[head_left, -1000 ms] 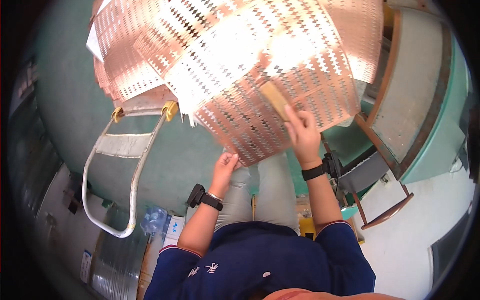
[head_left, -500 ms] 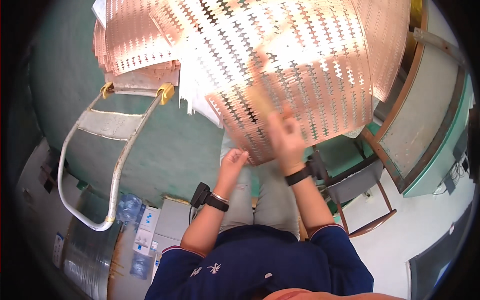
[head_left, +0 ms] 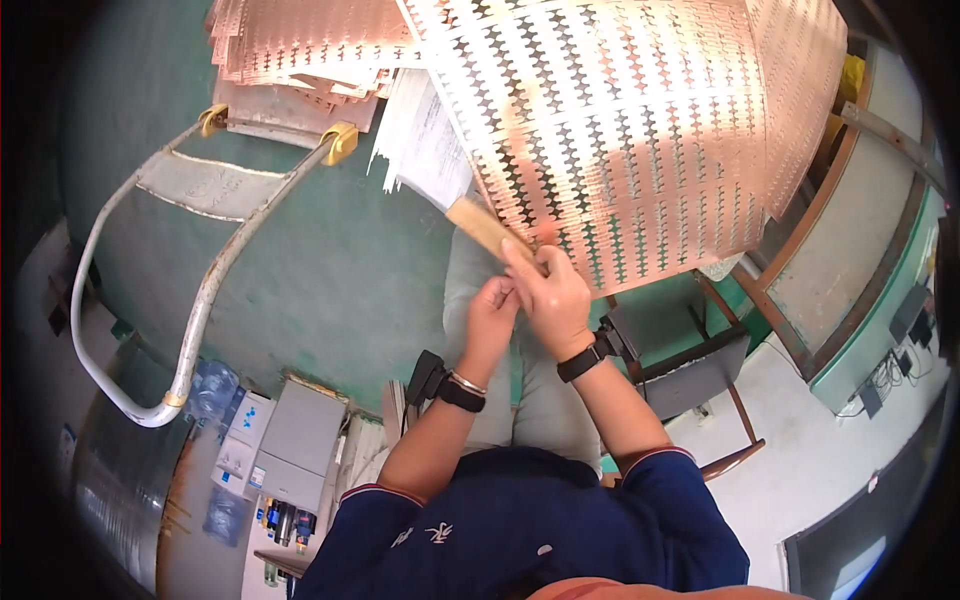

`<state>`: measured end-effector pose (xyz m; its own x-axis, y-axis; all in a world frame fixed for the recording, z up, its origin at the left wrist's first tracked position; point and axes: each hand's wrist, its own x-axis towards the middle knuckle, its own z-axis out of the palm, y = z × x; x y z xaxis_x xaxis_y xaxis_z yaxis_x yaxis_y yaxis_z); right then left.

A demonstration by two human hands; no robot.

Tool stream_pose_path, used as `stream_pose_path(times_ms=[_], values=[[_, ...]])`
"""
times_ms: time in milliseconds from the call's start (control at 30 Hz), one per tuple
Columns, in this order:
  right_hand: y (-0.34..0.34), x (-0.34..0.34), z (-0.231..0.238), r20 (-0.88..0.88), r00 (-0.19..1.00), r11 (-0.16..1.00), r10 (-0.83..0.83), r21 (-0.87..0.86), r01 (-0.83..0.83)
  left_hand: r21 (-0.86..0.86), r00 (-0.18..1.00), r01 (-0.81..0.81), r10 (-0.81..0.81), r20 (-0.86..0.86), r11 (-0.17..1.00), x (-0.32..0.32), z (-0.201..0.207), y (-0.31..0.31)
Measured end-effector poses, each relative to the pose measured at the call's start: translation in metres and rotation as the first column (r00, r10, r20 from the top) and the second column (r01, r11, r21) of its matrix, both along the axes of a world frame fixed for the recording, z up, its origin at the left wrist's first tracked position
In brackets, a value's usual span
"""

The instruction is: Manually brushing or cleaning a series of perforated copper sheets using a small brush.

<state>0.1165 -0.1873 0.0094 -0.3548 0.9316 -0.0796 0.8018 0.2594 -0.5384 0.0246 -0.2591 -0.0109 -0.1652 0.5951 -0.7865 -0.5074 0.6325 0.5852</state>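
Note:
A large copper-coloured sheet (head_left: 690, 190), punched with rows of small star-like holes, slopes down toward me. My right hand (head_left: 558, 300) is closed round a flat wooden strip (head_left: 482, 228), which lies at a slant along the sheet's left edge near the front corner. Right beside it, my left hand (head_left: 491, 322) has its fingers pinched together at that corner. The fingers seem to grip the sheet's edge, though the right hand partly covers the spot. White papers (head_left: 428, 145) stick out from under the sheet on the left.
More punched copper sheets (head_left: 320, 45) are stacked at the far left, beside a trolley with a pale metal handle (head_left: 185, 340). A dark chair (head_left: 690, 375) stands at the right, before a wood-edged table (head_left: 825, 265). Water bottles (head_left: 212, 390) and a grey cabinet (head_left: 295, 425) are at the lower left.
My right hand has drawn the wooden strip toward me and left, to the sheet's corner. My left hand has shifted slightly right, and the view has turned a little.

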Motion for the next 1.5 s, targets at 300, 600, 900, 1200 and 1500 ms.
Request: stream_pose_path(times_ms=[300, 600, 900, 1200, 1500], values=[[0.009, 0.028, -0.005, 0.128, 0.978, 0.985, -0.164, 0.071, 0.156, 0.006, 0.997, 0.062, -0.063, 0.049, 0.998, 0.019, -0.010, -0.016], [0.071, 0.077, 0.012, -0.076, 0.953, 0.953, -0.295, 0.049, 0.299, -0.069, 0.905, 0.392, -0.371, 0.209, 0.917, 0.025, -0.014, -0.040], [0.166, 0.102, -0.025, 0.045, 0.896, 0.849, -0.442, 0.344, 0.401, -0.010, 0.970, -0.236, 0.237, 0.047, 0.972, -0.057, -0.006, 0.080], [0.087, 0.024, -0.006, 0.042, 0.979, 0.973, 0.201, 0.106, -0.204, -0.038, 0.978, -0.201, 0.203, 0.051, 0.979, -0.063, -0.010, 0.100], [0.108, 0.030, -0.019, 0.145, 0.985, 0.989, -0.094, 0.130, 0.075, -0.064, 0.990, -0.120, 0.125, 0.071, 0.991, -0.069, -0.010, 0.098]])
